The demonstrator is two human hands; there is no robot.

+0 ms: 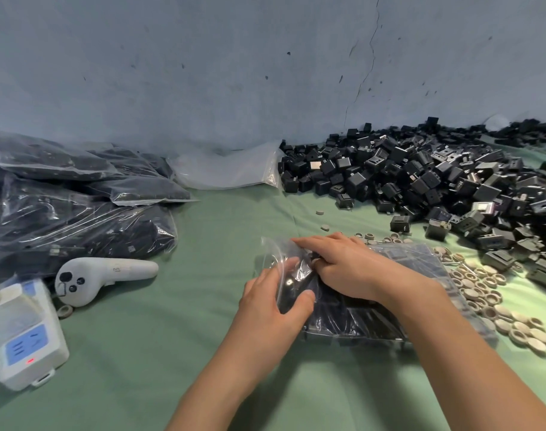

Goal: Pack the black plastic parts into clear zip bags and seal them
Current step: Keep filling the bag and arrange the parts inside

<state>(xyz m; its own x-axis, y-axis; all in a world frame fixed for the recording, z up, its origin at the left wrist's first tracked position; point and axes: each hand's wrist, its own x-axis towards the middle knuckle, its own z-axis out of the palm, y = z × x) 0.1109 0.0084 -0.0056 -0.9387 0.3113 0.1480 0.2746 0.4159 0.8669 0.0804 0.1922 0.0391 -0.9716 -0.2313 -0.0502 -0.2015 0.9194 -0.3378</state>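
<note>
**Both hands at the mouth of a packed zip bag**

Forearms are reaching out from the bottom edge over the green cloth (141,353) that is covering the work surface. My left hand (274,303) is gripping the near corner of the zip bag (374,318), thumb on top and fingers curling round the clear plastic at its open end. My right hand (349,269) is lying across the top of the same bag, fingers pressing down near the mouth. The thumb is hiding underneath, so I cannot tell whether that hand is pinching or only pressing. The bag is lying flat on the cloth just right of centre, packed with black plastic parts (358,315).

Just right of the bag, beige rings (495,303) are lying scattered, some touching its edge. At the near left, a white box with blue panels (26,334) is showing a small red light, and beside it a white handheld controller (100,275) is lying on its side.

Farther left, filled clear bags (63,219) are piling on one another. Behind the centre, empty clear bags (228,169) are resting against the blue wall (234,73). To the far right, a loose heap of black parts (436,181) is spreading along the wall.
</note>
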